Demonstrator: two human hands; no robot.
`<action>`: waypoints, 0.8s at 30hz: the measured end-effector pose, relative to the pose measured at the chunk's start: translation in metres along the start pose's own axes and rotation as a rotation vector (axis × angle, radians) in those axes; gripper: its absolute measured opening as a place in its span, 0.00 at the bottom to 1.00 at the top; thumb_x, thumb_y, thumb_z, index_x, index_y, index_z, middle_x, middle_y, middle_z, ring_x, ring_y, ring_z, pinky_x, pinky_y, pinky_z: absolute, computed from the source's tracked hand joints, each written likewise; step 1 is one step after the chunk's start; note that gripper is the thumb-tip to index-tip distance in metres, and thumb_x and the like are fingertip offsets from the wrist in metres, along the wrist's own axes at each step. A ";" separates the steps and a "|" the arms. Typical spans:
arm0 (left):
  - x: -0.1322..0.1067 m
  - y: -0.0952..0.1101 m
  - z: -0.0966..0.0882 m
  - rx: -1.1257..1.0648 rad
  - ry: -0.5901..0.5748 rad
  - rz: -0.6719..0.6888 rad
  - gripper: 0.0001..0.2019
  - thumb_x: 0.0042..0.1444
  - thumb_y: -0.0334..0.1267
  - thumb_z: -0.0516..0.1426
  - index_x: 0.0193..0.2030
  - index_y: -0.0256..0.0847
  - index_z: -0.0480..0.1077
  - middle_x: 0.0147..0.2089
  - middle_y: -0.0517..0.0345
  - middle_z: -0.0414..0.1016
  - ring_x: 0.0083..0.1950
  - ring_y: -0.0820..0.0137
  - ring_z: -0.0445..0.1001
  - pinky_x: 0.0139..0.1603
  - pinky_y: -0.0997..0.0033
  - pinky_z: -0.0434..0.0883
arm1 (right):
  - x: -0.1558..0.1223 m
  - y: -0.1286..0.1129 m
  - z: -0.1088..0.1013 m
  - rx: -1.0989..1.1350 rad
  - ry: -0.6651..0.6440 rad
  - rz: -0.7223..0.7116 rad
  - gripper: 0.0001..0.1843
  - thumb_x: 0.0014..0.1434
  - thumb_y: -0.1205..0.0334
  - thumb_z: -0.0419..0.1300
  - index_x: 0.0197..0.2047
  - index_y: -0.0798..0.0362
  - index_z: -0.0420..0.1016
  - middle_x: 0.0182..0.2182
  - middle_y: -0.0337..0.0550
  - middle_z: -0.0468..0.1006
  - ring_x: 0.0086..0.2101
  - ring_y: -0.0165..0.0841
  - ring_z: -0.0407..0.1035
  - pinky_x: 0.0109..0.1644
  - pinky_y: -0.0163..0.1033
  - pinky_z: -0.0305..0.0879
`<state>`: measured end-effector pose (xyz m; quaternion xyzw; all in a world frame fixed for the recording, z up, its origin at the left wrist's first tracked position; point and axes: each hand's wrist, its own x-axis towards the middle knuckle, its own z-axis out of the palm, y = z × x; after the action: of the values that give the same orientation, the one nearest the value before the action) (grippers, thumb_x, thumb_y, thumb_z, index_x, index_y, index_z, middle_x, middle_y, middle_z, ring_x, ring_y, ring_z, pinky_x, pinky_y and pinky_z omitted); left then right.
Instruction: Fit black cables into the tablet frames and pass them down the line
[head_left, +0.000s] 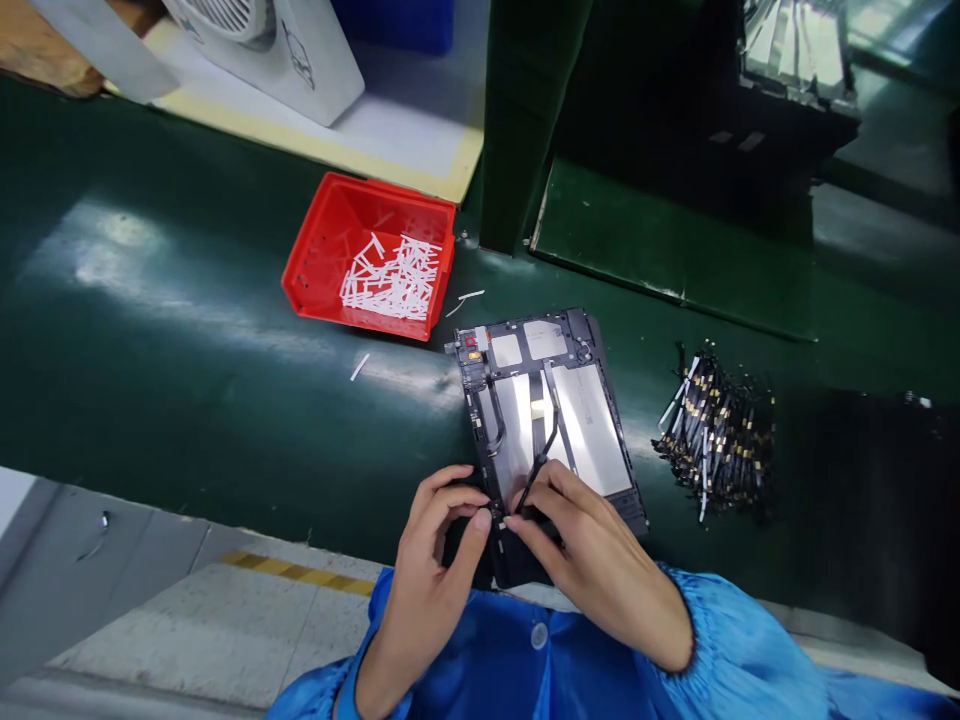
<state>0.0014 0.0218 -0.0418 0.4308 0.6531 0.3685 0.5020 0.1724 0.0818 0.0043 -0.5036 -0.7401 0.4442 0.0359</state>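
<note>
An opened tablet (592,420) lies in front of me, its silver battery panels and dark frame exposed. My left hand (442,545) is at its lower left edge, thumb and fingers closed together there; what lies between the fingertips is too small to make out. Over the lower part of the tablet, my right hand (585,550) is closed in a pinch on a thin black cable (538,467). The cable runs down between its fingers toward the same edge. Both hands' fingertips almost meet, and they hide the small parts beneath.
A red bin (315,265) holds many white strips (397,285); a few loose strips lie beside it. To the right sits a heap of black cables (716,430). A green post (517,130) and stacked tablet parts (795,60) stand behind. A white fan-like appliance (292,60) is at upper left.
</note>
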 end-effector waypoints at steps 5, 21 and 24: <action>0.001 0.000 0.002 -0.204 0.096 -0.037 0.12 0.63 0.39 0.57 0.53 0.50 0.66 0.55 0.56 0.66 0.50 0.73 0.73 0.51 0.75 0.75 | -0.001 0.000 0.003 0.005 0.007 -0.020 0.08 0.67 0.69 0.52 0.44 0.50 0.71 0.42 0.41 0.68 0.41 0.33 0.67 0.47 0.40 0.67; -0.004 -0.005 0.010 0.191 0.038 0.101 0.12 0.63 0.38 0.56 0.53 0.53 0.66 0.60 0.58 0.62 0.54 0.71 0.71 0.53 0.69 0.72 | 0.002 -0.004 0.012 -0.067 0.050 0.060 0.06 0.66 0.69 0.53 0.38 0.50 0.70 0.38 0.39 0.67 0.37 0.33 0.66 0.40 0.39 0.64; -0.003 -0.002 0.008 0.196 0.018 0.100 0.10 0.64 0.38 0.55 0.52 0.53 0.67 0.60 0.58 0.61 0.56 0.70 0.70 0.53 0.68 0.72 | 0.001 -0.005 0.013 -0.064 0.050 0.066 0.06 0.66 0.68 0.54 0.39 0.50 0.70 0.38 0.39 0.68 0.37 0.33 0.67 0.41 0.39 0.64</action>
<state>0.0092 0.0182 -0.0445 0.5065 0.6682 0.3313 0.4326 0.1622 0.0745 -0.0006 -0.5394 -0.7359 0.4085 0.0234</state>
